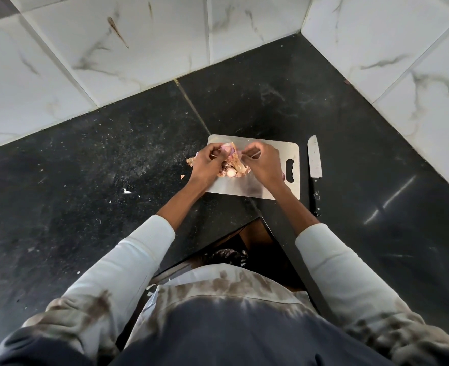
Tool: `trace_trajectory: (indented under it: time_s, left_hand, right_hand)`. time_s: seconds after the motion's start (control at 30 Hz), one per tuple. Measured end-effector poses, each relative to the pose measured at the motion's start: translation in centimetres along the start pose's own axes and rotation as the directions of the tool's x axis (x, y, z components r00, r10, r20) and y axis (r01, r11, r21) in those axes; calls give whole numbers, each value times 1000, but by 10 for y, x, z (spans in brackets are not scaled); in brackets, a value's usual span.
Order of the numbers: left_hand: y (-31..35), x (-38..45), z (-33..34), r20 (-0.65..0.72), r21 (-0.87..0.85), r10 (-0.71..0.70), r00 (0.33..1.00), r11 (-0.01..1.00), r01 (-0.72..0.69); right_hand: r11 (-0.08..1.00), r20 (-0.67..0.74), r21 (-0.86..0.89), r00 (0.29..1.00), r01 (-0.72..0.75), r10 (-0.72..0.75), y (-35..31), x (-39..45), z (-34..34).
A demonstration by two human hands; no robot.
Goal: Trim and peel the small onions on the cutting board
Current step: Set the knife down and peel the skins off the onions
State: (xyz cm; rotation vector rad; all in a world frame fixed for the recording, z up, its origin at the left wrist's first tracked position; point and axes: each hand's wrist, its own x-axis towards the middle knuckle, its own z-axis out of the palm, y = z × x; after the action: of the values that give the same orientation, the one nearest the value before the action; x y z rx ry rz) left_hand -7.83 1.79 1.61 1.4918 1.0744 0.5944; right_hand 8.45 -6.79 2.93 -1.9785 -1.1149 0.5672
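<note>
A steel cutting board point(255, 184) lies on the black counter. Above its left part, my left hand point(209, 162) holds a small pinkish onion point(227, 148) by its fingertips. My right hand point(261, 161) pinches a strip of the onion's skin point(240, 153) just to the right of it. Below and between the hands lies a heap of papery peels point(234, 171) with a cut onion piece among them. Part of a purple onion point(283, 176) shows under my right wrist; the rest is hidden.
A knife point(314, 167) with a black handle lies on the counter just right of the board, blade pointing away. White tiled walls meet in a corner behind. The counter edge cuts inward just below the board. Peel scraps point(127, 191) dot the counter at left.
</note>
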Motion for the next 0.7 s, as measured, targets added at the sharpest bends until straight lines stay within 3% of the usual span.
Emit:
trace_trajectory:
  time_s: [0.17,0.7]
  left_hand:
    - [-3,4,0,6,36,24,1000,999,-24]
    - [0,2,-1,46,-75,-19,999,997,22]
  right_hand:
    - [988,54,133,994,84,-92,-14,1,-6]
    - [993,-50,55,994,104,-102,-10,-1,-4]
